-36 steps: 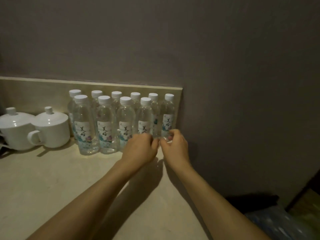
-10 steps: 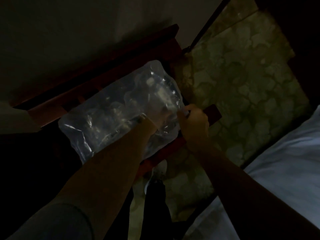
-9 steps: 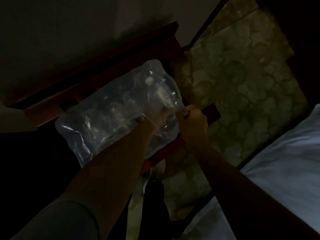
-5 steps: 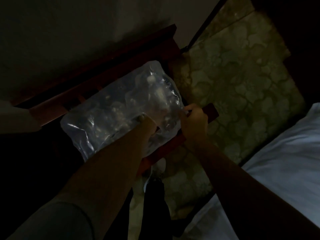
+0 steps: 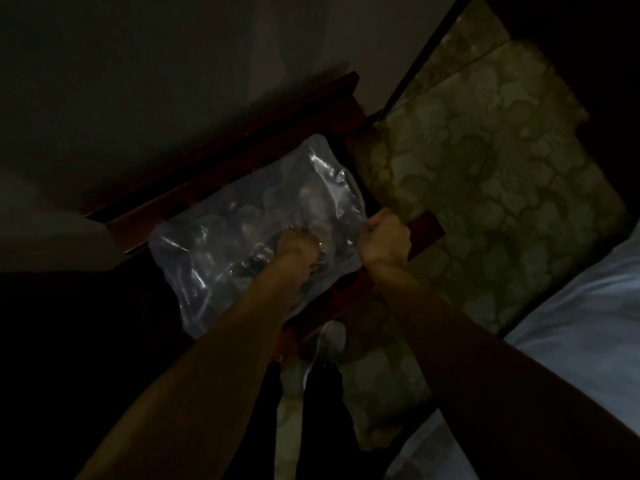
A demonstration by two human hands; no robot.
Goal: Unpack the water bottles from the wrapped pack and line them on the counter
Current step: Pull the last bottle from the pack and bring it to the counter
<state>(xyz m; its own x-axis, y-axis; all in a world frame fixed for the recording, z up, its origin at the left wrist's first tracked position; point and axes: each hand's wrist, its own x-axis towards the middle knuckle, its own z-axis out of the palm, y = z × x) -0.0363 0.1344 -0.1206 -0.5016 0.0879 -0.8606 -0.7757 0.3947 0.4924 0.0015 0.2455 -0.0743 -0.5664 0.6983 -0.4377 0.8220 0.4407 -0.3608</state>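
Both hands are on the pack [image 5: 256,237], which lies low on a dark wooden rack [image 5: 349,188] beside the patterned carpet [image 5: 485,188], well below any counter. My right hand [image 5: 386,240] is fisted, pinching the wrap's right edge. My left hand [image 5: 294,245] is pushed into the film; whether its fingers are closed on a bottle I cannot tell, the light being so poor. Risks as I judge them: the film could tear suddenly under the right hand's pull and spill bottles to the floor, or the whole pack could slide off the rack's slats if I tug sideways.
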